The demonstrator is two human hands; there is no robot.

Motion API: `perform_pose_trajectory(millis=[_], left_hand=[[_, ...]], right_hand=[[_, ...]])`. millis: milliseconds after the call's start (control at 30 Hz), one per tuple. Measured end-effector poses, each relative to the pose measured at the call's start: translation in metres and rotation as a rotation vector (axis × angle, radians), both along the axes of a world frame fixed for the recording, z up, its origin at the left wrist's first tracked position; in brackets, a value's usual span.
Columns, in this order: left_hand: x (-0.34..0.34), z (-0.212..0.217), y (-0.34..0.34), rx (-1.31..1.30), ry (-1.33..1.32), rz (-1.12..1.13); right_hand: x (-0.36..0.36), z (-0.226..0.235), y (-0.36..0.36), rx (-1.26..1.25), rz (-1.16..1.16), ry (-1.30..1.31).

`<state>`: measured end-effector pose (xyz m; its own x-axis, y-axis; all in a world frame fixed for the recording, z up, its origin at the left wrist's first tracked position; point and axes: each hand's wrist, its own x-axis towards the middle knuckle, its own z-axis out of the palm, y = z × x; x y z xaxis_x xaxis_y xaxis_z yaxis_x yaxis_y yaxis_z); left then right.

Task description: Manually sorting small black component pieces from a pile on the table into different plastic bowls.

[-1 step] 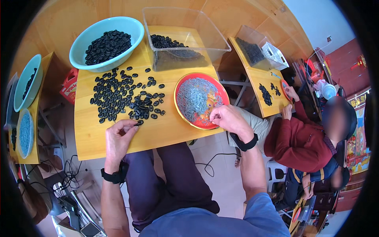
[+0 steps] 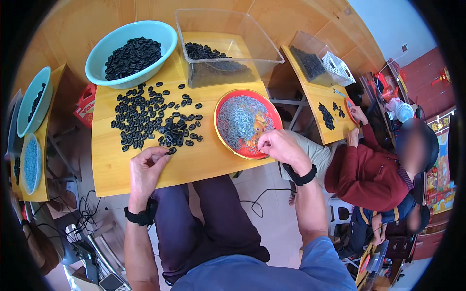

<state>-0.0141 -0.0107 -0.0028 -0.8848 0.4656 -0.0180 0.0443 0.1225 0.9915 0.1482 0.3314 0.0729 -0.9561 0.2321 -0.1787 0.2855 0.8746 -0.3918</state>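
Observation:
Between the thumb and fingertips of my left hand [image 2: 146,170] is a small black oval piece [image 2: 171,151], held just above the near part of the table [image 2: 208,162]. A loose spread of the same black oval pieces [image 2: 138,114] lies right beyond that hand. My right hand [image 2: 285,148] reaches over the near right rim of a red bowl [image 2: 274,112] with a yellow edge. Its fingers are pinched together, and whatever they hold is too small to make out. Thin grey metal pins [image 2: 237,119] fill much of the bowl.
A light-blue basin [image 2: 167,36] of black pieces and a clear plastic bin [image 2: 269,60] stand at the back. On my right a person in a dark red jacket [image 2: 369,169] works at another table [image 2: 335,133]. A side table [image 2: 41,186] with basins is at the left.

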Motion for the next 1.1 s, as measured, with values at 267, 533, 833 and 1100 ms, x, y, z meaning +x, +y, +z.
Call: perform_pose_trajectory(millis=[267, 533, 833, 1100], left_hand=[[-0.001, 0.001, 0.000, 0.008, 0.000, -0.015], [-0.002, 0.000, -0.006, -0.024, 0.144, -0.034], [0.003, 0.004, 0.002, -0.017, 0.111, -0.043], [0.003, 0.001, 0.002, -0.051, 0.182, -0.046]], right_hand=[[0.001, -0.007, -0.004, 0.116, 0.032, 0.041], [-0.002, -0.001, -0.020, 0.094, -0.017, 0.178], [-0.048, -0.021, -0.148, -0.603, -0.031, 0.489], [-0.081, -0.072, -0.183, -0.891, -0.179, 0.543]])
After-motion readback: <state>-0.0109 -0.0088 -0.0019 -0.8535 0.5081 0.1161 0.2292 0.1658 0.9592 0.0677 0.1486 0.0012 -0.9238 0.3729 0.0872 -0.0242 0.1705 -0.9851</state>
